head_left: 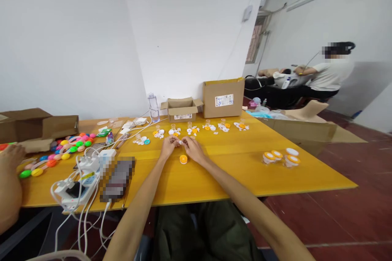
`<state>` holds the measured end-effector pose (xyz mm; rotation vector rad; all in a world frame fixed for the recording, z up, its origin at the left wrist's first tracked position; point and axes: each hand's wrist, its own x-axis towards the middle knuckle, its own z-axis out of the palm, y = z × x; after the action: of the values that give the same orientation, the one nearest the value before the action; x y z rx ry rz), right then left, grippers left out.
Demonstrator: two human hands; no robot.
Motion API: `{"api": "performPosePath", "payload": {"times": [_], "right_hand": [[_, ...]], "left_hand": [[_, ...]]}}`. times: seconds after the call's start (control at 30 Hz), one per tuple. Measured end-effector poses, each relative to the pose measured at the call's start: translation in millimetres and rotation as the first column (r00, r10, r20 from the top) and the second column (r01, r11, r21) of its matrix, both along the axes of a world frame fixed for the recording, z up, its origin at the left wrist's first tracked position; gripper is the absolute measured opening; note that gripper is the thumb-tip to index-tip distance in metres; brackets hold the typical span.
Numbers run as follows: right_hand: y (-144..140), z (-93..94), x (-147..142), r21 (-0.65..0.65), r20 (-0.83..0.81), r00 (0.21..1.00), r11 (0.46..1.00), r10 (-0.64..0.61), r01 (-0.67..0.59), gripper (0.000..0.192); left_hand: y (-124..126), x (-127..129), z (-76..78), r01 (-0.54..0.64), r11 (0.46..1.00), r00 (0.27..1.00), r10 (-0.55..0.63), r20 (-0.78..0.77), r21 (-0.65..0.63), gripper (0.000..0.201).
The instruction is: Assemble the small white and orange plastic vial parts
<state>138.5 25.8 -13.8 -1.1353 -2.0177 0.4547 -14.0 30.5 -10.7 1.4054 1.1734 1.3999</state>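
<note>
My left hand point(169, 146) and my right hand point(192, 148) meet over the middle of the table, fingers closed in a pinch. Between their fingertips is a small white plastic piece point(180, 142) with dark marks, too small to identify. Just below them on the wood lies a round orange part with a white rim point(183, 159). Behind my hands runs a row of small piles of white and orange plastic parts point(192, 130), each with a clear cup point(207, 122) near it. A teal ring point(147, 141) lies in the leftmost pile.
Several orange-and-white lidded cups point(277, 154) stand at the right. A power strip point(88, 183), cables and a phone point(118, 179) lie at the left, beside colourful beads point(73, 149) and another person's arm point(9, 187). Cardboard boxes point(223, 108) and a bottle point(153, 108) stand at the back.
</note>
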Motion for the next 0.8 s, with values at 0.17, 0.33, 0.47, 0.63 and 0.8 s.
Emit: {"api": "performPosePath", "payload": {"times": [0.17, 0.33, 0.47, 0.63, 0.8], "right_hand": [[13.7, -10.6, -2.6, 0.003, -0.232, 0.970, 0.998, 0.067, -0.068, 0.013], [22.6, -17.7, -2.7, -0.027, -0.353, 0.935, 0.999, 0.030, -0.042, 0.017], [23.3, -19.1, -2.3, -0.027, -0.373, 0.925, 0.995, 0.079, -0.095, 0.027], [20.4, -17.0, -2.3, -0.027, -0.355, 0.923, 0.985, 0.150, -0.171, 0.030], [18.6, -15.7, 0.1, -0.064, -0.412, 0.891, 0.970, 0.190, -0.236, 0.023]], "left_hand": [[3.2, 1.7, -0.2, -0.015, 1.000, 0.995, 0.016, 0.099, -0.017, 0.019], [2.2, 2.5, -1.7, -0.010, 1.000, 0.993, 0.010, 0.119, -0.001, 0.018], [0.6, 0.6, -4.3, -0.028, 0.999, 0.993, 0.022, 0.115, 0.043, 0.017], [0.0, 1.1, -5.9, 0.004, 0.998, 0.993, -0.012, 0.120, 0.067, 0.016], [-2.2, 6.6, -7.3, 0.048, 0.998, 0.992, -0.053, 0.114, 0.050, 0.016]]}}
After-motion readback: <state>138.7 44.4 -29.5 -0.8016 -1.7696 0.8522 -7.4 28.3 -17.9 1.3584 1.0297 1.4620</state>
